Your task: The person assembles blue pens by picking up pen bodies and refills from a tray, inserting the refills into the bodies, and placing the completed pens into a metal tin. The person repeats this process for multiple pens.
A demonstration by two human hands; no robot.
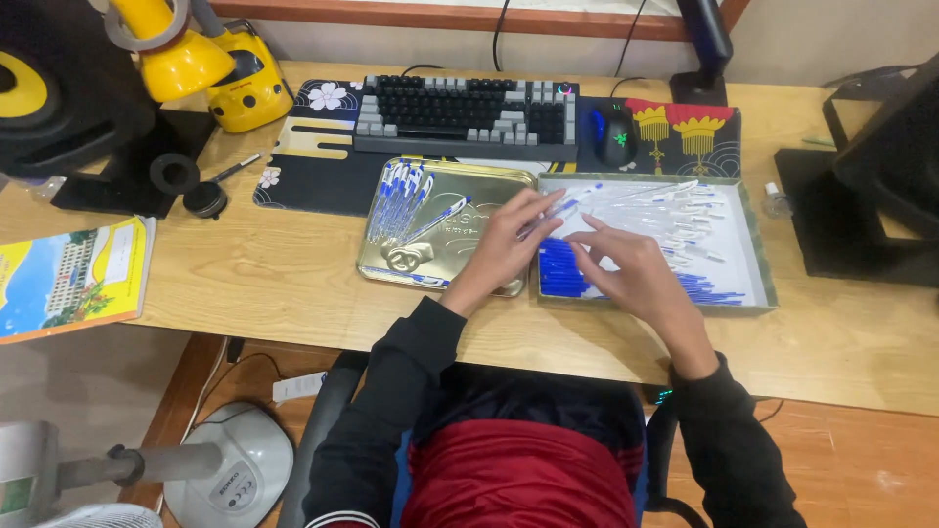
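Note:
My left hand (504,246) lies over the right edge of a gold metal tray (386,262) and pinches a clear pen barrel with a blue tip (565,206). My right hand (634,274) is close beside it over a white shallow box (758,279), its fingers meeting the same pen. The gold tray holds several assembled blue pens (399,196). In the white box lie several clear pen barrels (685,220) at the back and a pile of blue pen parts (562,274) at the front.
Behind the trays a keyboard (460,115) and a black mouse (616,135) sit on a patterned desk mat. Yellow objects (245,88) and a black stand are at back left, a colourful booklet (73,279) at left, a dark stand (861,196) at right.

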